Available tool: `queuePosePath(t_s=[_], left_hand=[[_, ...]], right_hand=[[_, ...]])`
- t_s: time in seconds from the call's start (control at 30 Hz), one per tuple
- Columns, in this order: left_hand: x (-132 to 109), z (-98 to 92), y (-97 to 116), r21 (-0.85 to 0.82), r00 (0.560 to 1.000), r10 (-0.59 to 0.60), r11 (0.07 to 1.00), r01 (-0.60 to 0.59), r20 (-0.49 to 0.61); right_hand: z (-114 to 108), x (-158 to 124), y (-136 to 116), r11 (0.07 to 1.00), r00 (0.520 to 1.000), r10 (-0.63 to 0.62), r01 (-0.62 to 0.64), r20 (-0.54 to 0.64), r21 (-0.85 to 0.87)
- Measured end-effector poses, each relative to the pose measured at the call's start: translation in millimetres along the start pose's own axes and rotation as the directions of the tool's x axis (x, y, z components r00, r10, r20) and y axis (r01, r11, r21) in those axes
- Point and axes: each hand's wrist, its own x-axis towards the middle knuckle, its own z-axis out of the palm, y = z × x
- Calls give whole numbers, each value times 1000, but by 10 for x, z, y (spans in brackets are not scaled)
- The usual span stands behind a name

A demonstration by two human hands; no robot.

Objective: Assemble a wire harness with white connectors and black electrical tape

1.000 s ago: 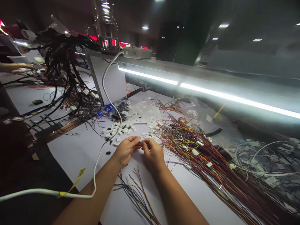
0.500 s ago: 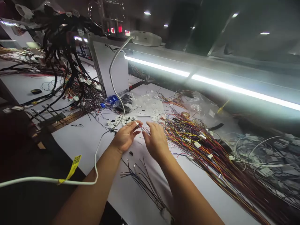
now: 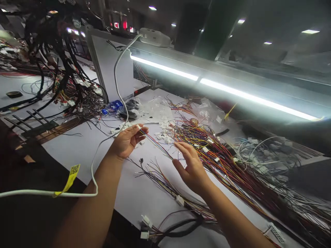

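Note:
My left hand [image 3: 125, 142] pinches a small white connector [image 3: 139, 126] between thumb and fingers, partly hidden by them. From it several thin coloured wires [image 3: 157, 143] stretch down to the right. My right hand [image 3: 192, 169] is at the far end of that stretch, its thumb and fingers apart; the wires pass by its thumb, and I cannot tell whether they touch it. Beneath lies a bundle of loose wires [image 3: 165, 184] with bare ends. A small black part [image 3: 141, 160] rests on the white table [image 3: 134, 193] near my left wrist.
A thick heap of coloured wires [image 3: 222, 155] covers the right side. White connectors [image 3: 165, 128] lie scattered behind my hands. A white cable [image 3: 95, 175] with a yellow tag [image 3: 69, 179] hangs across my left forearm. A blue-capped bottle [image 3: 113, 107] lies at the back.
My right hand has moved right and down, away from my left, and the wires between them now show stretched out. The view has shifted, bringing more connectors and a black cable in at the bottom.

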Motion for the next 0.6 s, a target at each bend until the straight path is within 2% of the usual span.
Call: queuePosePath(t_s=[0.07,0.17,0.2,0.27,0.33,0.5,0.6], left_hand=[[-21,-5,16,-28,1000,20,999,-19,9],[-35,20,-9,-89,998,18,996,-13,53],[-37,34,-19,-108,997,16,994,-9,69],[-45,62,-25,-134,996,30,991,-18,88],[-62,83,-7,-144,994,59,989,-45,93],[-128,93,92,-76,988,76,995,-66,135],[-142,91,115,-40,988,84,996,-80,129]], right_hand=[[-192,-160,-4,1000,999,12,-12,41,1],[-372,-478,-39,999,977,5,2,215,-33],[-401,-593,-62,996,975,-16,35,220,-86],[-418,-808,-121,972,986,-63,96,157,-215],[-383,-981,-176,952,992,-69,98,108,-291],[-123,-1216,-146,927,964,74,28,255,-374],[-29,-1246,-61,905,949,104,34,299,-425]])
